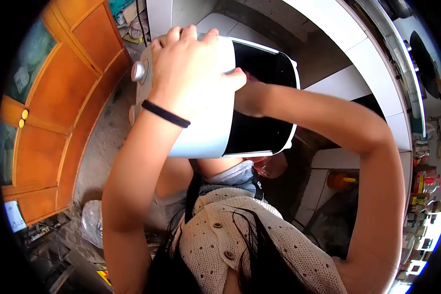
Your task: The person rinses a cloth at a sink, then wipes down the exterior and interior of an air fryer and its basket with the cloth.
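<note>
A white appliance with round knobs on its left side lies across my knees, its dark opening or panel facing right. My left hand rests on the white casing, with its fingers spread over the far edge and the thumb pointing right. A black band circles that wrist. My right hand is at the dark part of the appliance, beside my left thumb. Its fingers are mostly hidden and blurred, so what they touch or hold cannot be made out.
An orange wooden cabinet stands at the left. White-tiled counter edges curve around the upper right, with a dark recess below. Bottles and jars line the far right. A clear plastic bag lies on the floor at lower left.
</note>
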Motion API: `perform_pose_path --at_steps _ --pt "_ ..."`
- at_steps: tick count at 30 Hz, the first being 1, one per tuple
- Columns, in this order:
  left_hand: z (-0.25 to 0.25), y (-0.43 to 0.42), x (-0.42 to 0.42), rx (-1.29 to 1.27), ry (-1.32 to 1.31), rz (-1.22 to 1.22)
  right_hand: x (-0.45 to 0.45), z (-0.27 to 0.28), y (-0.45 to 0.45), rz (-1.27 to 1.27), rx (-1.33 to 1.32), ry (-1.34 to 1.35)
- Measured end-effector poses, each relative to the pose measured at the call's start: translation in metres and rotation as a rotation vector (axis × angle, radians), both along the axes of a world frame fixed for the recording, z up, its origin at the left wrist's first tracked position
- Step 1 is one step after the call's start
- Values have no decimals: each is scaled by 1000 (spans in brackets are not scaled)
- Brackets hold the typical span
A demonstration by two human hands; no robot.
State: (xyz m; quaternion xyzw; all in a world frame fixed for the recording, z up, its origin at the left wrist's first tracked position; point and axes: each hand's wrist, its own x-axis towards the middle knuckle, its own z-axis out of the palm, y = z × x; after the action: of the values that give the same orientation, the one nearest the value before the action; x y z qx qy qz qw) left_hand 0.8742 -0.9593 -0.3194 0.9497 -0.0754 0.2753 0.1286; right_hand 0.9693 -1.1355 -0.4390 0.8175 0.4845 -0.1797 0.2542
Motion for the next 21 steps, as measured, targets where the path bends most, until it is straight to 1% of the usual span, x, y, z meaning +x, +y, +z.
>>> perform_pose_path --at_steps 1,4,5,7,8,9,10,11,12,13,14,15,16,17,19,20,21 --pt "0 -1 -1 11 -26 3 19 -19 4 -159 68 -30" --pt "-2 -6 -4 0 -101 24 56 -29 29 56 -450 -93" --pt "-2 -7 -2 -5 -96 33 58 -32 32 -50 -432 -98" --pt "-2 -8 -1 -10 -86 36 50 -11 42 -278 -385 -104" --pt "-2 -6 0 -12 -81 27 51 5 41 -99 -487 -82" --pt "-2 -4 1 -17 -74 21 16 66 38 -440 -198 -86" --pt "-3 -1 2 -22 -66 17 -4 99 37 -298 -255 -125" --pt "-4 1 3 -22 -70 15 -10 108 25 -169 -208 -242" --pt "-4 1 4 -20 -75 8 -16 126 14 -82 -200 -286" --pt "-5 1 5 -16 -82 -3 -24 151 8 99 -271 -324" --pt "-5 1 6 -24 -65 -6 -43 171 11 -128 -255 -488" --pt "-5 2 7 -20 -65 -14 -33 170 -11 -64 -135 -639" --pt "-5 2 7 -14 -66 -20 -31 187 -23 240 -152 -892" --pt "-4 2 8 -6 -67 -27 -6 188 -50 346 505 -657" --pt "-6 3 9 -22 -71 -41 -28 214 -37 -456 924 -90" --pt "-7 3 10 -25 -74 -48 -35 209 -36 -434 1088 -36" --pt "-6 3 10 -19 -81 -45 -37 192 -37 -384 1135 -152"
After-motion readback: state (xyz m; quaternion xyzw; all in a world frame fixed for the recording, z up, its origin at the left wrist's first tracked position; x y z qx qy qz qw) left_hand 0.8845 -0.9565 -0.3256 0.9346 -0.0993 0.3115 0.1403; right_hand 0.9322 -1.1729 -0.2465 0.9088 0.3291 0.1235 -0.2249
